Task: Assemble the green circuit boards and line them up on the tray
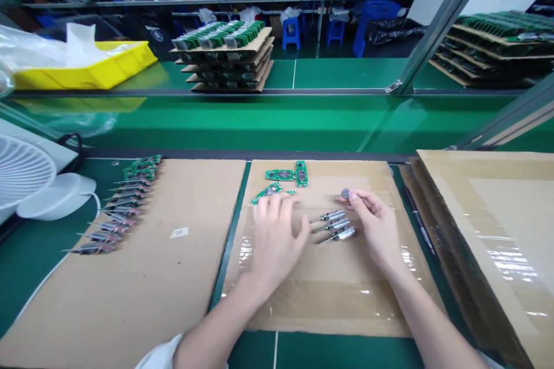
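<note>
My left hand is slightly blurred, its fingers spread and curved down over a green circuit board. The fingertips hide part of that board, so contact cannot be made out. Two more circuit boards lie just beyond, one sideways and one upright. My right hand pinches a small round grey disc between thumb and fingers. Between the hands, several metal cylinder parts with thin pins rest in a short column on the taped cardboard.
A row of assembled boards runs along the left cardboard sheet. A white fan stands far left. Cardboard sheets are stacked at right, beside a dark pen. On the back shelf are a yellow bin and board stacks.
</note>
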{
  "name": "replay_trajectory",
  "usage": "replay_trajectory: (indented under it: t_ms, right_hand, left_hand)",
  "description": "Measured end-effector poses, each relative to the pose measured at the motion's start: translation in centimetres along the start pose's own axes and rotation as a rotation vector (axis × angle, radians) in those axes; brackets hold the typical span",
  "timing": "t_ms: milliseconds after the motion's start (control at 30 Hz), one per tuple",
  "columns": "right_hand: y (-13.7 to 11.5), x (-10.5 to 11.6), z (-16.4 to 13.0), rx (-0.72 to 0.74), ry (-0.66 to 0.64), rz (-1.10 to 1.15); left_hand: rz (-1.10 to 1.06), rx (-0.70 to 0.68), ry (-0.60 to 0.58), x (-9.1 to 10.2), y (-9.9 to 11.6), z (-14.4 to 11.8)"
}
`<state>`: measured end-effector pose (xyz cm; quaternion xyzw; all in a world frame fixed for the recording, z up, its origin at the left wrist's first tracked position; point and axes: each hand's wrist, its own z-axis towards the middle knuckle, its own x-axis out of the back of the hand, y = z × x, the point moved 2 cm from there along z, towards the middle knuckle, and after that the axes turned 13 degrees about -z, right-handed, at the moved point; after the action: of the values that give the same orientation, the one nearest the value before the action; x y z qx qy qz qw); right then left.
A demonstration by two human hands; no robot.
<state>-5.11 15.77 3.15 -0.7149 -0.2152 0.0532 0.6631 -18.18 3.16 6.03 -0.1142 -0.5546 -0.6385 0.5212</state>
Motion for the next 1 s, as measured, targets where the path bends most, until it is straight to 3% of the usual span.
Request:
replay_trajectory:
  t_ms: [133, 233, 333, 433, 500, 600, 700, 800, 1000]
  right_hand:
    - [0.1, 0.2, 0.0, 0.015, 0.058, 0.016]
    - [-0.1, 0.4, -0.2, 0.025, 0.096, -0.021]
    - [-0.7, 0.5, -0.6, 0.070, 0.145, -0.068]
    - [-1.5, 0.4, -1.5, 0.148, 0.175, -0.119]
    - [-2.0, 0.2, -2.4, 0.209, 0.145, -0.157]
    - [-2.5, -0.4, -3.5, 0.302, 0.055, -0.235]
    - [-2.7, -0.9, -4.3, 0.371, -0.003, -0.314]
    - [-2.8, -1.2, -4.7, 0.401, -0.039, -0.355]
    - [-3.0, -1.5, -4.8, 0.467, -0.062, -0.376]
  left_hand:
    - [0.241, 0.039, 0.008, 0.7, -3.4, 0.9]
    - [0.152, 0.081, 0.003, 0.7, -4.6, 1.0]
    - [-0.193, 0.247, 0.037, 1.0, -4.3, 1.1]
    - [-0.839, 0.551, 0.033, 1.3, -3.2, 1.1]
    - [-1.257, 0.698, -0.019, 1.2, -2.2, 1.0]
    - [-1.660, 0.778, -0.143, 0.8, -0.9, 0.6]
    - [-1.888, 0.857, -0.224, 0.0, -0.1, 0.0]
    - [-2.017, 0.930, -0.227, -0.8, 0.5, -0.6]
    - [-2.054, 0.961, -0.227, -1.4, 1.1, -1.0]
